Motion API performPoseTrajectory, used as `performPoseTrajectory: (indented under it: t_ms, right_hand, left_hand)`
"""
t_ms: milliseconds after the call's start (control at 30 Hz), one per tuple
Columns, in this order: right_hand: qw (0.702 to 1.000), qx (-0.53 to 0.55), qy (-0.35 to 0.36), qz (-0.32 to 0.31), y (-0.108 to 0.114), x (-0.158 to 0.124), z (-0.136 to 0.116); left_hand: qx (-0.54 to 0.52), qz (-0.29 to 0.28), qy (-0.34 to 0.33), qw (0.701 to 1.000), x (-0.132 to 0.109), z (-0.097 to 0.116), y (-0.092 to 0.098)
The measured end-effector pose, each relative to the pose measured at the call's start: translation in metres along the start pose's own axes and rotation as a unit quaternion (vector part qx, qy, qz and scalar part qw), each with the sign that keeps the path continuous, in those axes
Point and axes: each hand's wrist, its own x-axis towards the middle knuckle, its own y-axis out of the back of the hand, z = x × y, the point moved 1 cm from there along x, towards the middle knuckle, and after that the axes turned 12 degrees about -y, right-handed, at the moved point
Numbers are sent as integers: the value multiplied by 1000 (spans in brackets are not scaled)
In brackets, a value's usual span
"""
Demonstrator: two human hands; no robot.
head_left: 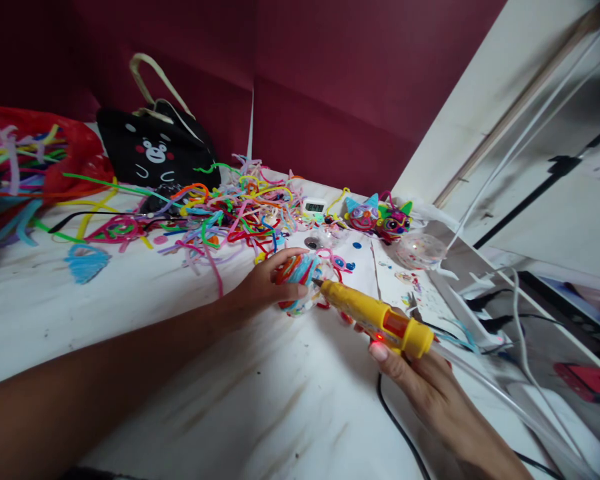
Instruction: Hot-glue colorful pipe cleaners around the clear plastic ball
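My left hand [266, 285] is closed around a clear ball partly covered with red, orange and blue pipe cleaners [303, 270], holding it just above or on the white table. In my right hand [425, 380] is a yellow hot glue gun [375, 310] with a red light lit and a long clear glue stick [510, 400] in its back end. The gun's metal nozzle points left, at or very near the ball's right side; whether it touches, I cannot tell. Small pink and blue pieces [341, 263] lie behind the ball.
A tangled heap of pipe cleaners [250, 213] spreads across the back. Behind it are a black bag [155, 150], a small digital clock [314, 207] and two decorated balls with ears [363, 213]. A clear bowl [420, 251], pliers-like tool [414, 307] and cables lie right.
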Motion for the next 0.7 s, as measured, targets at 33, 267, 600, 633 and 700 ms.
performPoseTrajectory:
  t_ms: [33, 267, 600, 633, 700]
  right_hand:
    - [1000, -3, 4, 2, 0, 0, 1]
    - [1000, -5, 25, 10, 1, 0, 1]
    - [999, 9, 45, -3, 2, 1, -7]
    - [999, 10, 48, -3, 2, 1, -8]
    - [999, 11, 49, 0, 3, 2, -9]
  left_hand:
    - [2, 1, -2, 1000, 0, 0, 0]
    - [8, 0, -4, 1000, -2, 1, -1]
    - [10, -21, 8, 1000, 2, -3, 3]
    - [7, -21, 6, 1000, 2, -2, 3]
    - [0, -20, 4, 1000, 0, 0, 1]
